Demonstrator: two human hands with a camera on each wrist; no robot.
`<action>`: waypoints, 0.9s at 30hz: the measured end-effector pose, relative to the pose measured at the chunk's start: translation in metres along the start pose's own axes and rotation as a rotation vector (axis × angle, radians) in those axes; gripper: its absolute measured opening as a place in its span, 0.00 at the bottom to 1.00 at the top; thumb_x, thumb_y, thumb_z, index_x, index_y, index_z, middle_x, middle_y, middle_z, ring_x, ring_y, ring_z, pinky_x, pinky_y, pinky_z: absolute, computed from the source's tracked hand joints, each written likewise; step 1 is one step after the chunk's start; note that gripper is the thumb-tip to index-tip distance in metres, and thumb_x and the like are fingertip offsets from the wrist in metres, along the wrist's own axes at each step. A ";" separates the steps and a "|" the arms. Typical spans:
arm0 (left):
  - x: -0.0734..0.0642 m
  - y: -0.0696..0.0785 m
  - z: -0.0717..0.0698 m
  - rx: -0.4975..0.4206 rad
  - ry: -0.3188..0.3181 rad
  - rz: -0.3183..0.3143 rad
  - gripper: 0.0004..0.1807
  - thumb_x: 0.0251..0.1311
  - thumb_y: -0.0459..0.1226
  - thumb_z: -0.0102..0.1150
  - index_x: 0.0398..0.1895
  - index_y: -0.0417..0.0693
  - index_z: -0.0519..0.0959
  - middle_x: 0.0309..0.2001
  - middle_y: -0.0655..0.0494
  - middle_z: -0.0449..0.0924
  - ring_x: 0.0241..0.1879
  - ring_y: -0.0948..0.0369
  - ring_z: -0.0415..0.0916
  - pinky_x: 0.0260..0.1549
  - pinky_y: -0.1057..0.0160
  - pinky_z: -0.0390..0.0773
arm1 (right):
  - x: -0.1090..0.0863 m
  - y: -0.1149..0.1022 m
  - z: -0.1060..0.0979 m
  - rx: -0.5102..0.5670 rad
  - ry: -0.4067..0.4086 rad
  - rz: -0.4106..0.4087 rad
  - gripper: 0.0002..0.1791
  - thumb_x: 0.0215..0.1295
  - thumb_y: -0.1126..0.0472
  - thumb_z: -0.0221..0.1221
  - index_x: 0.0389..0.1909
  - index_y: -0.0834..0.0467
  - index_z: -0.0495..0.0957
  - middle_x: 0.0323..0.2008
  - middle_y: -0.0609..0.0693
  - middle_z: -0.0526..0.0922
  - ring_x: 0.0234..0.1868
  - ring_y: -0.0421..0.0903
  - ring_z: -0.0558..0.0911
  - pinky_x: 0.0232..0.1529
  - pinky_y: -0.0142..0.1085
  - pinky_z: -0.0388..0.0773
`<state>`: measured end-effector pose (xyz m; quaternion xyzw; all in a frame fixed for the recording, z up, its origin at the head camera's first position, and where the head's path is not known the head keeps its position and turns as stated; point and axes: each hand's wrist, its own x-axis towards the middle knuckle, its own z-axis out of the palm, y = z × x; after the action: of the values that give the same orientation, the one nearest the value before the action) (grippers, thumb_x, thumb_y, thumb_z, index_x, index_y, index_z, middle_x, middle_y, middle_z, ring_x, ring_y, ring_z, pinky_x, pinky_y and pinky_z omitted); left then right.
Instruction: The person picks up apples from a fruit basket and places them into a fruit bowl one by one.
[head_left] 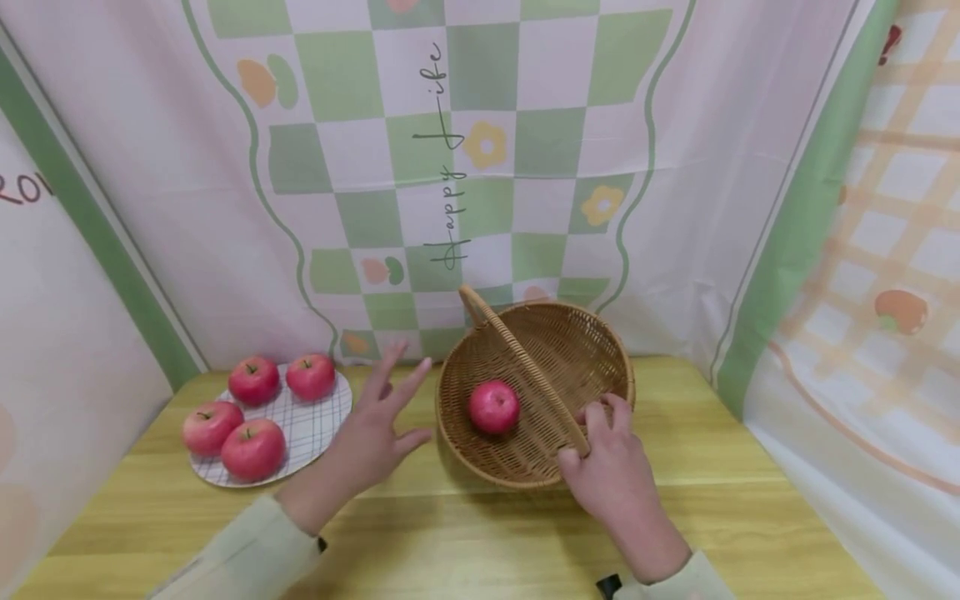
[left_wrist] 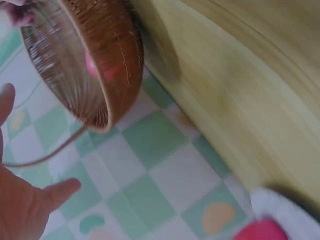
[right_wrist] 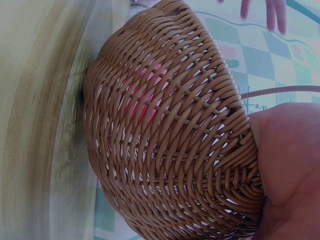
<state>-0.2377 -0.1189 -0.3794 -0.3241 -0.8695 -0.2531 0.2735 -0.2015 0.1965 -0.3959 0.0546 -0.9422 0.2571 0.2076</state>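
A round wicker basket with an arched handle stands on the table, leaning toward the front right. One red apple lies inside it, left of the handle; its red shows through the weave in the right wrist view. My right hand grips the basket's rim at the near foot of the handle, fingers curled over the edge. With fingers spread, my left hand hovers between the basket and a white checked plate, holding nothing. Several red apples rest on that plate.
The wooden table ends at a hanging cloth with green checks and "Happy Life" lettering, close behind the basket. More cloth walls enclose the left and right sides.
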 end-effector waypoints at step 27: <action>0.059 0.019 0.103 -0.139 -0.406 -0.269 0.34 0.58 0.49 0.71 0.64 0.44 0.74 0.55 0.46 0.69 0.50 0.52 0.76 0.53 0.54 0.76 | 0.000 -0.002 -0.001 0.009 0.020 -0.012 0.20 0.49 0.66 0.61 0.45 0.62 0.71 0.63 0.69 0.59 0.25 0.57 0.73 0.24 0.49 0.75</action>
<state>-0.2945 -0.0177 -0.4114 -0.2677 -0.9225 -0.2759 0.0342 -0.2009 0.1954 -0.3948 0.0585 -0.9386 0.2607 0.2183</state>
